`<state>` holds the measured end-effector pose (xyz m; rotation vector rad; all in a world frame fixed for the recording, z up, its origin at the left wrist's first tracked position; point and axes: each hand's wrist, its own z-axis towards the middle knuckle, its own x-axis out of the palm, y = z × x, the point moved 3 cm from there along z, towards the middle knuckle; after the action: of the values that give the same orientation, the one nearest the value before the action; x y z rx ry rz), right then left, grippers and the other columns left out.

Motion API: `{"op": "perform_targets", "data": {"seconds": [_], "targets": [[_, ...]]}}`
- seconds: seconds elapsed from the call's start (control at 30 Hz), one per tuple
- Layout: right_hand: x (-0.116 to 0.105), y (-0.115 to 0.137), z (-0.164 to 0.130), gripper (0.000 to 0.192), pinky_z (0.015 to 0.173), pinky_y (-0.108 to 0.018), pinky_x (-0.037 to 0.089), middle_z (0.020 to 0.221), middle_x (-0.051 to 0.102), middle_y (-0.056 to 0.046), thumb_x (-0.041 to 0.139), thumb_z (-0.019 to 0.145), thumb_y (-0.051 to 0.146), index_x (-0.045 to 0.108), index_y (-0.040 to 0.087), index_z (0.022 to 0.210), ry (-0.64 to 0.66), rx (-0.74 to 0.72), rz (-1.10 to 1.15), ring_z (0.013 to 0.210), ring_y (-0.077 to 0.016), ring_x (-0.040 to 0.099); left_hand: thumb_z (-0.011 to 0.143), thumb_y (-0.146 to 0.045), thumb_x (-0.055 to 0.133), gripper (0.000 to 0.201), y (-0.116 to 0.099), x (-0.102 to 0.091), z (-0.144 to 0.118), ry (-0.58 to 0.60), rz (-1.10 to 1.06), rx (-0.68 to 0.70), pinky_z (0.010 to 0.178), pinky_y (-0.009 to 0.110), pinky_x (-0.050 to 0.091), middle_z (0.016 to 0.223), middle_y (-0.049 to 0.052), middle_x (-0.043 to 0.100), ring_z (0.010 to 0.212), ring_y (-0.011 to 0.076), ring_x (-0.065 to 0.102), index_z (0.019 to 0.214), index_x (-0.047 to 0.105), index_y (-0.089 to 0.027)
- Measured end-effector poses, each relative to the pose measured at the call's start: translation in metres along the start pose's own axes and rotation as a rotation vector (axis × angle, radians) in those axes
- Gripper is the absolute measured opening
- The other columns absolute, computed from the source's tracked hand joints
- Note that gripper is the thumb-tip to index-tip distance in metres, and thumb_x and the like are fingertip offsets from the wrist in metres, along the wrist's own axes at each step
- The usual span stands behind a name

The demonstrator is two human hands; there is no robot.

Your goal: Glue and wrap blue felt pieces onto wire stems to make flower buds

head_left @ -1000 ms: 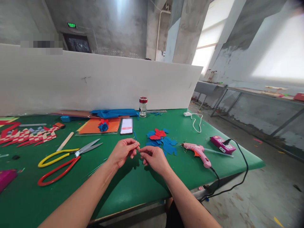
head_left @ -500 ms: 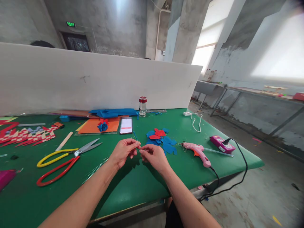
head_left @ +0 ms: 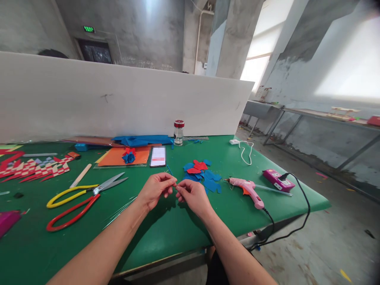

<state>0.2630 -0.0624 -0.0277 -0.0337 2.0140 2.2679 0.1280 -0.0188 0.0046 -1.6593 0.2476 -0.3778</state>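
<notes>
The left hand (head_left: pixel 154 190) and the right hand (head_left: pixel 194 194) meet fingertip to fingertip just above the green table (head_left: pixel 166 233), near its front edge. Each is closed in a pinch, thumb against forefinger, on something very small and thin between them; it is too fine to tell what it is, though a thin wire-like stem (head_left: pixel 168 170) seems to rise from the left pinch toward the far side. That piece lies right at both hands, its long axis running roughly left to right across the gap, so neither hand is clearly nearer.

Just beyond the right hand, slightly far and right, lies a loose pile of blue and red cut pieces (head_left: pixel 201 172), flat, soft-edged, like felt or paper. Further right rests a pink glue gun (head_left: pixel 247 190), plastic, nozzle pointing left, its black cord (head_left: pixel 299 221) looping off the table edge. To the left lie scissors (head_left: pixel 83 198) with a yellow and a red loop handle and bare metal blades pointing right. Farther back are an orange sheet (head_left: pixel 118 157) bearing a small blue and red flower (head_left: pixel 129 156), a phone (head_left: pixel 158 156), and a glass jar (head_left: pixel 178 133) with a red lid against the white board (head_left: pixel 89 103).
</notes>
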Motion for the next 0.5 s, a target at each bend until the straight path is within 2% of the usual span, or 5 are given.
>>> {"op": "perform_targets", "data": {"seconds": [0.3, 0.4, 0.5], "targets": [[0.0011, 0.0065, -0.0015, 0.017, 0.052, -0.022, 0.047, 0.063, 0.066, -0.001, 0.060, 0.082, 0.033, 0.066, 0.017, 0.079, -0.078, -0.072, -0.038, 0.053, -0.0123, 0.060, 0.052, -0.033, 0.087, 0.033, -0.0012, 0.0012, -0.0003, -0.010, -0.126, -0.010, 0.039, 0.016, 0.032, 0.060, -0.002, 0.062, 0.045, 0.0045, 0.047, 0.067, 0.065, -0.013], [0.0027, 0.0052, -0.0011, 0.019, 0.053, -0.024, 0.048, 0.064, 0.066, -0.002, 0.061, 0.082, 0.036, 0.066, 0.018, 0.079, -0.066, -0.047, -0.007, 0.053, -0.0130, 0.061, 0.054, -0.032, 0.086, 0.031, -0.0037, 0.0021, -0.0013, 0.002, -0.066, 0.005, 0.040, 0.016, 0.031, 0.056, -0.003, 0.058, 0.045, 0.0048, 0.046, 0.067, 0.064, -0.014], [-0.0003, 0.0054, -0.0001, 0.024, 0.055, -0.025, 0.050, 0.066, 0.067, -0.002, 0.064, 0.081, 0.041, 0.069, 0.018, 0.085, 0.002, 0.000, -0.005, 0.056, -0.0143, 0.062, 0.060, -0.037, 0.082, 0.030, -0.0099, 0.0004, -0.0027, 0.023, 0.083, 0.021, 0.040, 0.016, 0.032, 0.053, -0.004, 0.056, 0.046, 0.0063, 0.046, 0.071, 0.064, -0.015]]}}
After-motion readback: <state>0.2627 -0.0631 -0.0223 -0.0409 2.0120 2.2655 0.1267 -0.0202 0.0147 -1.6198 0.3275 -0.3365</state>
